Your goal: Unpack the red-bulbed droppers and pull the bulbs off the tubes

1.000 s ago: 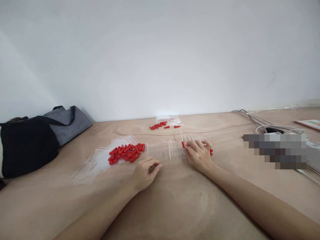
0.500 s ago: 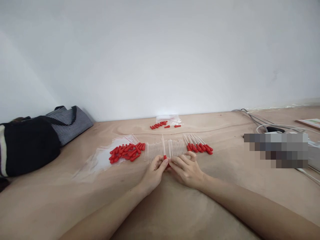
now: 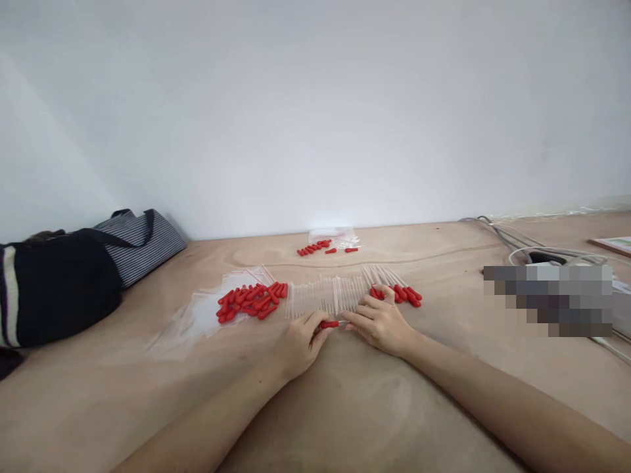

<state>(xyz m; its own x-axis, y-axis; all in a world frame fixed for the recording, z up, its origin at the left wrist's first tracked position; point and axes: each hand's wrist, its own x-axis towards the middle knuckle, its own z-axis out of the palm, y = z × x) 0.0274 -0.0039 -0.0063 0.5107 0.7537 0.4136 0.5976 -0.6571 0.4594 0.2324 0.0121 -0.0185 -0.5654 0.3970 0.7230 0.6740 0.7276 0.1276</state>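
Observation:
My left hand [image 3: 298, 345] is closed, pinching a red rubber dropper bulb [image 3: 331, 324] between thumb and fingers, with its neck pointing right. A thin clear dropper tube [image 3: 343, 322] shows at the neck. My right hand [image 3: 387, 325] pinches that tube; most of it is hidden by the fingers. Just beyond both hands lies a row of clear tubes [image 3: 303, 299]. To the left is a heap of loose red bulbs [image 3: 249, 302]. On the right, behind my right hand, several tubes with red bulbs on their ends [image 3: 411, 295] lie side by side, partly covered by my fingers.
Clear plastic bags [image 3: 190, 322] lie under and beside the bulb heap. Near the wall are more red bulbs [image 3: 313, 248] and another clear bag [image 3: 340, 234]. A dark bag [image 3: 64, 289] stands at left, cables [image 3: 507, 243] at right beside a blurred-out patch.
The held bulb and tube have swung from pointing away from me to lying sideways, the tube toward the right. My right hand has shifted slightly right onto the tube.

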